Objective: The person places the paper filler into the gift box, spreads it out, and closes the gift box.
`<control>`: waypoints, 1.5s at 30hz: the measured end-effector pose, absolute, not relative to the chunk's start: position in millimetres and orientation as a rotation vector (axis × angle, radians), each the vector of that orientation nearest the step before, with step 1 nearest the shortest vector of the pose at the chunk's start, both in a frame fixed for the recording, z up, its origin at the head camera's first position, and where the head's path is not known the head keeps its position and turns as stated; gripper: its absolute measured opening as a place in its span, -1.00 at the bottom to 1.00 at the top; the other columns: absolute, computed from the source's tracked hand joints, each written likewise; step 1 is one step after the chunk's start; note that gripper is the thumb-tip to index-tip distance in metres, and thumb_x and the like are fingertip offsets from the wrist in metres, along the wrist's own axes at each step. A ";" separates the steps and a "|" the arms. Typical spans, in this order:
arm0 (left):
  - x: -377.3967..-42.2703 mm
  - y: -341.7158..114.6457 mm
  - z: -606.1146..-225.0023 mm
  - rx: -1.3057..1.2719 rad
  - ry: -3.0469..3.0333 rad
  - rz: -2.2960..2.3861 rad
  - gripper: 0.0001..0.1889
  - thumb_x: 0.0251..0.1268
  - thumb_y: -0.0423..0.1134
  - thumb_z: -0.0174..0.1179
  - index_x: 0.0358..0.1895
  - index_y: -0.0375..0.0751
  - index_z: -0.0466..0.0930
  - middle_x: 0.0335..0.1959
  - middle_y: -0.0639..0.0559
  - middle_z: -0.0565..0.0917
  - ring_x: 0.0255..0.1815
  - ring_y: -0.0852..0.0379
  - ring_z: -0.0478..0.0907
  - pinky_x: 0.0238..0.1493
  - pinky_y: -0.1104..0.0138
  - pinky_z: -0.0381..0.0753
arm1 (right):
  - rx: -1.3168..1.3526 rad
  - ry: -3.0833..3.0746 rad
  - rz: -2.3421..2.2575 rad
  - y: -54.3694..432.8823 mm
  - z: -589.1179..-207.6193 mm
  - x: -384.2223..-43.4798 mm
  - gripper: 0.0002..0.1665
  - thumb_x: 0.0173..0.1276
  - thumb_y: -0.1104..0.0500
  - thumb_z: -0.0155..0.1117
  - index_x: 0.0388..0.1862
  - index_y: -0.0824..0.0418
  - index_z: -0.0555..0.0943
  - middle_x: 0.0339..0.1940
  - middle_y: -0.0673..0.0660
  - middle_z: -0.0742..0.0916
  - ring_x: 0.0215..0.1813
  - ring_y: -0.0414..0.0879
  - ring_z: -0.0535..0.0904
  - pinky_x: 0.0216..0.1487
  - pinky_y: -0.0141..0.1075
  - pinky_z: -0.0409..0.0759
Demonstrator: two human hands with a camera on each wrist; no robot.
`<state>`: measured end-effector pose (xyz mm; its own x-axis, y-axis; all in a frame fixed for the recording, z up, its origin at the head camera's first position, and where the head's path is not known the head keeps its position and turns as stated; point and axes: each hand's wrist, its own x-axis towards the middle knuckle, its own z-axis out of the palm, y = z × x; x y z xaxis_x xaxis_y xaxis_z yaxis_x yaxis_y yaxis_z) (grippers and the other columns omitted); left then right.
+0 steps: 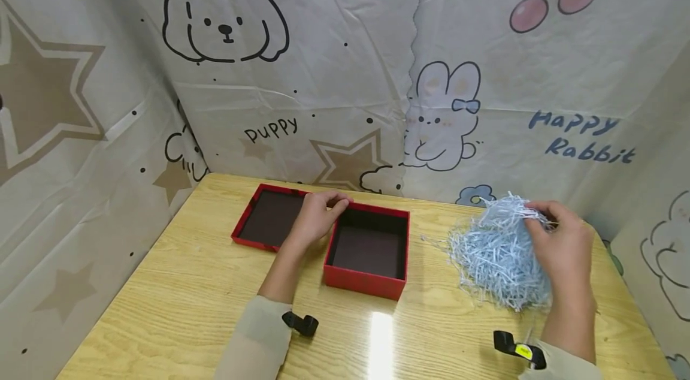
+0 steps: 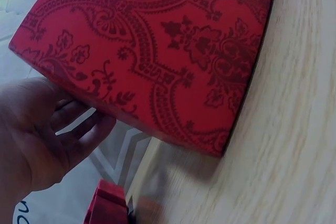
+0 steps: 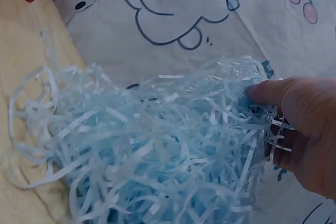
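Note:
An open red box (image 1: 363, 282) with a dark inside stands on the table. My left hand (image 1: 315, 219) holds its rim at the back left corner, thumb and fingers together there. In the left wrist view the box's wall (image 2: 157, 40) shows a dark floral pattern, with the left hand (image 2: 37, 135) at its edge. To the right lies a loose heap of pale blue shredded paper (image 1: 498, 257). My right hand (image 1: 563, 242) pinches strands at the heap's upper right. Closer up, the right wrist view shows thumb and fingers of the right hand (image 3: 310, 129) around the shredded paper (image 3: 157, 150).
Left of the box a shallow red lid (image 1: 269, 218) lies with its dark inside up, partly behind the left hand. The wooden table (image 1: 188, 290) meets a printed cloth (image 1: 345, 68) at the back and sides. Stray paper strands lie between box and heap.

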<state>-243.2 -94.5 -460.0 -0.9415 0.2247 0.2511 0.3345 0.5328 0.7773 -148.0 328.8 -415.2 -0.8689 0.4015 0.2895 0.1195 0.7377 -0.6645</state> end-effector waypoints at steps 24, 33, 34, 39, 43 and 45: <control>-259.9 -61.6 -466.6 -0.415 -2.558 -1.492 -0.86 0.56 -0.22 0.29 -0.05 -0.12 0.82 -0.13 0.02 0.82 -0.04 0.06 0.73 0.04 0.18 0.69 | -0.280 -2.232 0.862 310.6 -379.9 -135.4 -0.75 0.43 0.39 0.37 0.04 0.30 0.78 -0.01 0.17 0.76 -0.13 -0.61 0.42 -0.06 -0.76 0.41; -260.5 -75.0 -468.3 -0.378 -2.447 -2.187 -0.80 0.59 -0.22 0.24 0.10 -0.16 0.77 0.08 -0.02 0.73 0.20 -0.01 0.59 0.26 0.14 0.59 | -0.247 -2.210 0.861 304.1 -373.7 -132.2 -0.77 0.43 0.40 0.37 0.03 0.32 0.78 -0.04 0.15 0.76 -0.11 -0.60 0.43 -0.01 -0.71 0.41; -260.4 -76.5 -468.3 -0.384 -2.434 -2.226 -0.79 0.60 -0.22 0.24 0.10 -0.16 0.77 0.09 -0.02 0.73 0.24 -0.03 0.58 0.31 0.11 0.56 | -0.250 -2.211 0.860 303.0 -373.4 -132.0 -0.76 0.42 0.41 0.37 0.03 0.32 0.78 -0.03 0.17 0.76 -0.11 -0.60 0.43 -0.01 -0.71 0.41; -260.7 -81.7 -467.8 -0.437 -2.423 -2.324 -0.79 0.60 -0.20 0.23 0.11 -0.13 0.77 0.16 0.01 0.70 0.29 0.01 0.55 0.39 0.05 0.51 | -0.260 -2.215 0.857 299.5 -371.2 -131.3 -0.76 0.43 0.41 0.36 0.04 0.32 0.78 -0.04 0.12 0.75 -0.10 -0.59 0.42 -0.02 -0.67 0.40; -262.5 -84.6 -467.4 -0.479 -2.411 -2.368 -0.80 0.59 -0.23 0.25 0.10 -0.16 0.76 0.17 -0.01 0.70 0.29 0.03 0.55 0.42 0.04 0.49 | -0.192 -2.176 0.870 295.0 -366.2 -133.5 -0.77 0.41 0.43 0.37 0.00 0.32 0.79 -0.14 -0.23 0.67 -0.12 -0.54 0.46 -0.06 -0.63 0.41; -263.5 -85.2 -467.8 -0.490 -2.415 -2.369 -0.80 0.58 -0.24 0.25 0.10 -0.17 0.76 0.17 -0.02 0.70 0.29 0.03 0.55 0.43 0.04 0.49 | -0.145 -2.152 0.882 290.7 -362.8 -134.8 -0.77 0.39 0.45 0.38 -0.02 0.33 0.80 -0.17 -0.39 0.61 -0.13 -0.53 0.48 -0.07 -0.61 0.41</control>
